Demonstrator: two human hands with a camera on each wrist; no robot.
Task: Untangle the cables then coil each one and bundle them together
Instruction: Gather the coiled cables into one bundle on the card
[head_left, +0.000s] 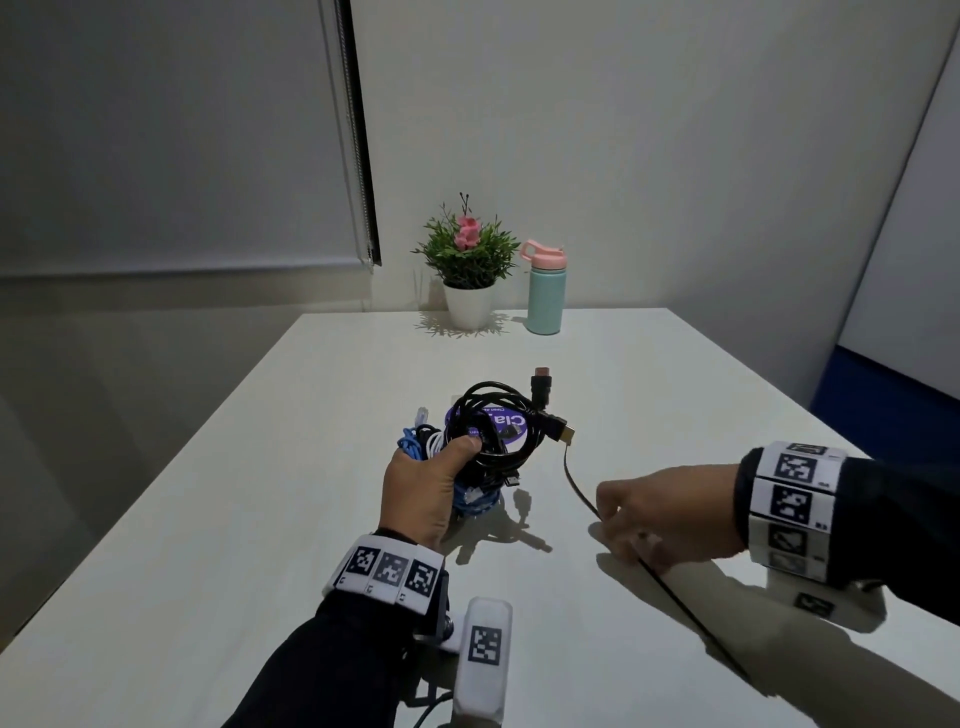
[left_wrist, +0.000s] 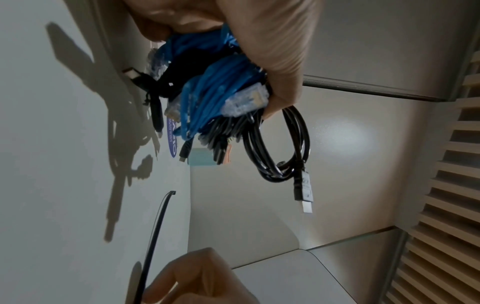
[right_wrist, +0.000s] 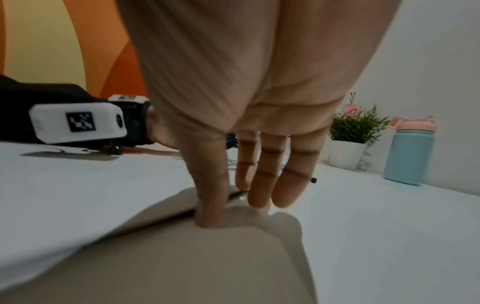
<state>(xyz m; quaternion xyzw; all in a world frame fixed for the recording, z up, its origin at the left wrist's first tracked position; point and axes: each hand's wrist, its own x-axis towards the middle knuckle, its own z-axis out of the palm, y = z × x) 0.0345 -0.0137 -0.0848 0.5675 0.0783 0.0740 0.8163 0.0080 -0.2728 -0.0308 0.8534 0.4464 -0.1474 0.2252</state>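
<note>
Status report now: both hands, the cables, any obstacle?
Left hand grips coiled cables. Right hand pinches loose black cable on table. No obstacle.

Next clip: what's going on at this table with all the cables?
A person is tidying cables at a white table. The left hand grips a bundle of coiled blue and black cables, held just above the table. The right hand is down at the table on a loose black cable that lies uncoiled across the surface; whether the fingers pinch it is unclear. A potted plant and a bottle stand at the far edge.
</note>
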